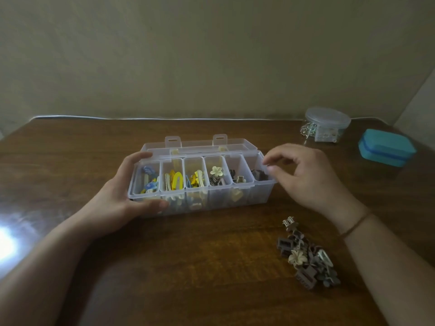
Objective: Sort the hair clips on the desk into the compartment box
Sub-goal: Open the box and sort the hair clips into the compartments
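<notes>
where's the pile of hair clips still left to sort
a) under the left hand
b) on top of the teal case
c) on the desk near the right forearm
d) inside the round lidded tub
c: the pile of brown and cream hair clips lies on the desk in front of the compartment box, just beside the right forearm.

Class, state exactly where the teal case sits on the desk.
In the head view the teal case lies at the desk's far right, just right of the round lidded container and beyond the right hand.
</notes>
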A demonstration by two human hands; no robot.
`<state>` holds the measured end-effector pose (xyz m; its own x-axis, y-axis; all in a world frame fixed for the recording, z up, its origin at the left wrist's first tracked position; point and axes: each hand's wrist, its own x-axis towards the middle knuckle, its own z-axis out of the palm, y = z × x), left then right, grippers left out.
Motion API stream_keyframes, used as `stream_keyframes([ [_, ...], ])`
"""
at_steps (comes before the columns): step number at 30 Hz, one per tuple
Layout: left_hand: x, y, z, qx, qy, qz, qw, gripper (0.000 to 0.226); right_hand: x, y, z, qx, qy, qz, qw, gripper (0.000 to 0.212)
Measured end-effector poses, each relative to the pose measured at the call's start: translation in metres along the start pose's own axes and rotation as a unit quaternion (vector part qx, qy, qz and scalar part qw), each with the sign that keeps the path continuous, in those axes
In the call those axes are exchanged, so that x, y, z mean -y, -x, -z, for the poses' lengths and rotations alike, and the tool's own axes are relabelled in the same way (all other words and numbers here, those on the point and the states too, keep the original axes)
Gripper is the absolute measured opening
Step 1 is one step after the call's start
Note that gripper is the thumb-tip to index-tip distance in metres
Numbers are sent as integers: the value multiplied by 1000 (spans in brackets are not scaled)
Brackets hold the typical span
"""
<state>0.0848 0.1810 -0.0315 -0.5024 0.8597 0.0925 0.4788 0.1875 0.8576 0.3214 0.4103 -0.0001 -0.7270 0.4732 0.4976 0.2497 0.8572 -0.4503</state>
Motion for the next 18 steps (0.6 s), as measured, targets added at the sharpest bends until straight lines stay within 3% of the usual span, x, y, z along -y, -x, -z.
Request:
stream_keyframes([
  [2,1,0,0,-2,-2,-1,1000,115,4,7,15,-25,5,3,1000,19],
  [4,2,-1,0,-4,0,-2,1000,113,12,18,36,10,2,8,1000,14],
  [8,4,0,-1,-10,3,0,1000,103,18,29,53,234,75,-43,968,6],
  [11,3,-1,0,-7,1,1,1000,108,16,29,44,324,150,-99,929,9],
  [14,2,-1,0,-10,3,2,1000,113,15,28,32,361,152,-122,912,16],
  [18,2,-1,0,-9,4,1,1000,115,16,28,35,361,121,-88,921,6],
])
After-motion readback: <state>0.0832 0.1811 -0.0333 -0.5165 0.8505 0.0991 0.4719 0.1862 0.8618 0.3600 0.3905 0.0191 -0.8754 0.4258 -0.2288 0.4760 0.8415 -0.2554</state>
